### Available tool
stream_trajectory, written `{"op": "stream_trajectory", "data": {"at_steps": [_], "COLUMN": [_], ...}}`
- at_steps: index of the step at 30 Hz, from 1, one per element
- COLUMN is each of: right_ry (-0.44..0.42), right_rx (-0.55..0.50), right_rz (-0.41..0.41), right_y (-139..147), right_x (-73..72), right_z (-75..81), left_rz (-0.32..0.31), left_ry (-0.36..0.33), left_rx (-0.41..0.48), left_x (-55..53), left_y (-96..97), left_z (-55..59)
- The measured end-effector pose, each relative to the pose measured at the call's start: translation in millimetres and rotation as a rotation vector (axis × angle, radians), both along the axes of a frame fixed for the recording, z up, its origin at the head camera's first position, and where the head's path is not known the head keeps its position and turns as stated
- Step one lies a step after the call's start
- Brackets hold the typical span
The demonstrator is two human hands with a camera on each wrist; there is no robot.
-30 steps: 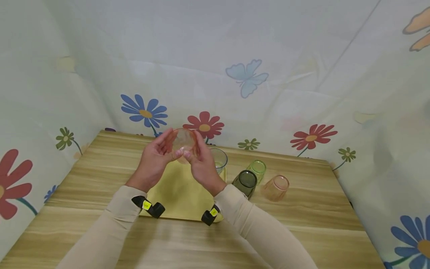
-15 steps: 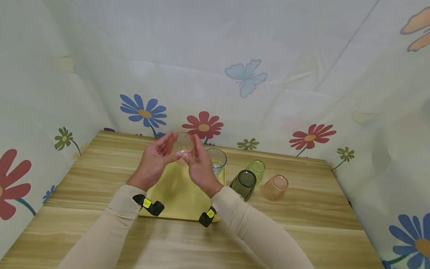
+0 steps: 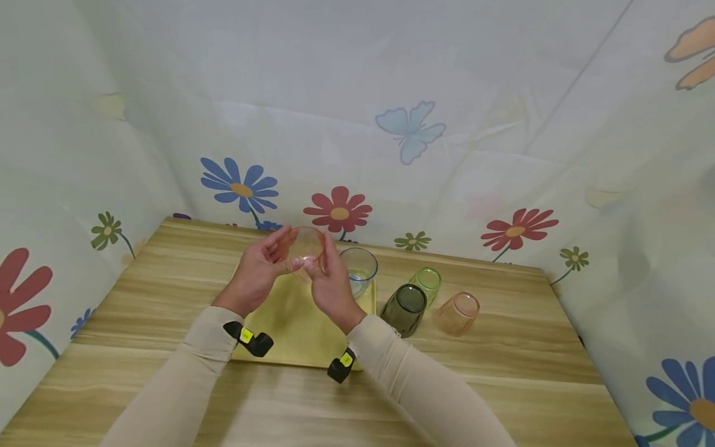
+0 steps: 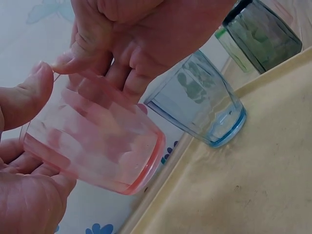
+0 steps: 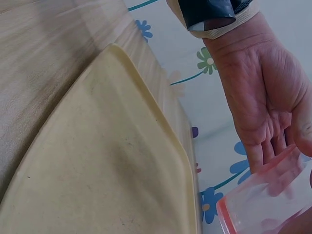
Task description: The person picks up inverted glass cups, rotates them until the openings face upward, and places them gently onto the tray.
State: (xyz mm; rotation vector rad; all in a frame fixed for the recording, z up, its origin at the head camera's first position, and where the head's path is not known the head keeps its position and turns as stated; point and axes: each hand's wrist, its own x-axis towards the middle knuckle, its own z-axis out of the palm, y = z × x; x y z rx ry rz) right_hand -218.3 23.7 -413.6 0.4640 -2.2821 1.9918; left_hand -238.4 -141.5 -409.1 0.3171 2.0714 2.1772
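Both hands hold a clear pink glass (image 3: 306,247) rim up above the back part of the yellow tray (image 3: 290,335). The left hand (image 3: 251,273) curls its fingers round the glass's left side, with the thumb near the rim. On the other side, the right hand (image 3: 335,282) grips it, and the two thumbs almost meet at the near side. In the left wrist view, the pink glass (image 4: 97,141) is tilted, its thick base apart from the tray. Just right of the right hand, a clear blue glass (image 3: 363,267) stands upright on the tray.
Right of the tray, a dark grey glass (image 3: 404,310), a green glass (image 3: 429,282) and another pink glass (image 3: 458,313) stand upside down on the wooden table (image 3: 530,347). A flower-printed curtain (image 3: 313,124) encloses the table's back and sides.
Both hands have lowered the pink glass slightly toward the tray. The right forearm has shifted a little left. The other glasses have stayed where they stood.
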Motion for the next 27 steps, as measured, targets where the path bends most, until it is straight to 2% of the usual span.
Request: {"op": "stream_trajectory", "data": {"at_steps": [10,18,24,27], "right_ry": [0.016,0.008,0.026,0.004], "right_rx": [0.02,-0.013,0.018,0.052], "right_rz": [-0.007,0.003,0.002,-0.014], "right_y": [1,-1,-2,-2], "right_x": [-1.1,-2.1,-4.0,-3.4], "right_z": [-5.3,-10.2,-15.0,-16.6], "left_rz": [-0.025,-0.025,-0.032,-0.037], "left_ry": [0.003,-0.022,-0.033,-0.038], "left_rx": [-0.026,-0.062,-0.074,-0.069], "left_x": [-2.9,-5.3,-6.5,-8.0], "left_y": [0.2,-1.4,-1.8,-1.3], "left_z": [-6.0,-10.5,-15.5,-18.4]}}
